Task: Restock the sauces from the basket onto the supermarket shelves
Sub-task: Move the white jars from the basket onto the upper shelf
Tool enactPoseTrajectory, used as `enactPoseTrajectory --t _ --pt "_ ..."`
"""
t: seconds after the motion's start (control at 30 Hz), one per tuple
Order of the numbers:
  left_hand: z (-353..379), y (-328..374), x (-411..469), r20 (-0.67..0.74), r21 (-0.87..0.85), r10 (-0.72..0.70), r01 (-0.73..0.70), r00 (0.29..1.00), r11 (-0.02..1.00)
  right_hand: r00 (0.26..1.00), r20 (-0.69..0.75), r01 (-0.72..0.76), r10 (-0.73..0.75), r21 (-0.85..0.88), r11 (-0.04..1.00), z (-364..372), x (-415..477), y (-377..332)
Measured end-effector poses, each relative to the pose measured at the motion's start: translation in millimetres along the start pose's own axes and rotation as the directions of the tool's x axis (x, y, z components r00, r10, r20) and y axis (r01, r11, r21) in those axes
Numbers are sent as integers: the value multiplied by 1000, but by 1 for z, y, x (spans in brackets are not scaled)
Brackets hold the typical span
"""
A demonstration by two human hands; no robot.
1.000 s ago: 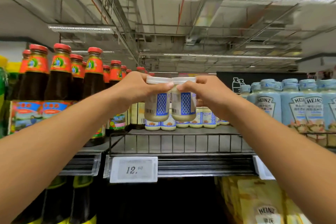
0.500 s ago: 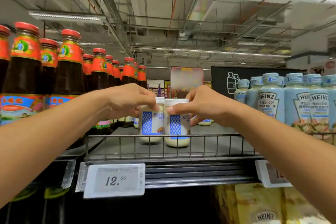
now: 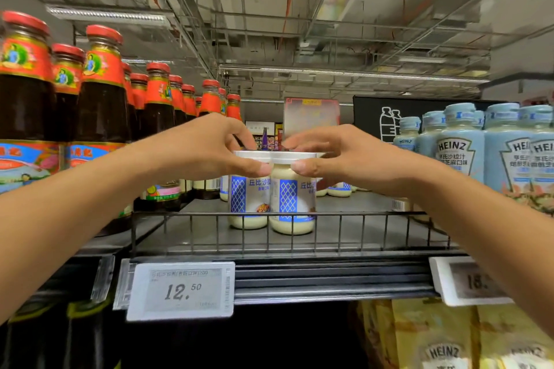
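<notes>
Standing upright and touching, the left jar (image 3: 248,201) and right jar (image 3: 295,204) sat near the front edge of the shelf (image 3: 374,228). The left grip (image 3: 204,147) pinched the left jar's lid, and the right grip (image 3: 347,156) pinched the right jar's. Placement appeared complete, with release not yet done. The basket was out of view.

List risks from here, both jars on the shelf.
The left hand and right hand pinch only the lids of the left jar and right jar; a jerky release could tip either.
The jars touch, so one could knock the other.
The wire rail is close in front; wrists might catch it.
</notes>
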State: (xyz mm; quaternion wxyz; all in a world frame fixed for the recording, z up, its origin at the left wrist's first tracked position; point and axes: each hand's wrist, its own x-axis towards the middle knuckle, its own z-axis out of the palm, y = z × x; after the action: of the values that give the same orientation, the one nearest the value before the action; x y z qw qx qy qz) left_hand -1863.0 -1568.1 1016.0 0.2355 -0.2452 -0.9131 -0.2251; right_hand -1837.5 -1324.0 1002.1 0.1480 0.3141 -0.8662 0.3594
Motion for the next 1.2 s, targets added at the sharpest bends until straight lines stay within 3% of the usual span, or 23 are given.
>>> enactPoseTrajectory --t 0.13,0.27,0.4,0.57,0.9,1.2 --pt "1 -3 2 -8 117 97 -95 995 989 998 -32 55 -58 -87 995 -1 3 -1" --pt "3 -4 9 73 44 137 -140 988 989 998 -59 -6 -4 -171 985 -5 10 1" --pt "7 -6 18 68 48 165 -168 984 985 999 48 3 13 -314 949 -18 8 5" --pt "20 -2 37 59 110 212 -218 975 970 998 60 17 11 -431 902 -31 11 12" --pt "41 10 84 136 299 285 -314 949 901 999 3 -26 41 -712 702 -45 39 35" --pt "62 6 120 170 344 282 -325 944 881 981 31 -73 191 -854 514 -42 74 51"
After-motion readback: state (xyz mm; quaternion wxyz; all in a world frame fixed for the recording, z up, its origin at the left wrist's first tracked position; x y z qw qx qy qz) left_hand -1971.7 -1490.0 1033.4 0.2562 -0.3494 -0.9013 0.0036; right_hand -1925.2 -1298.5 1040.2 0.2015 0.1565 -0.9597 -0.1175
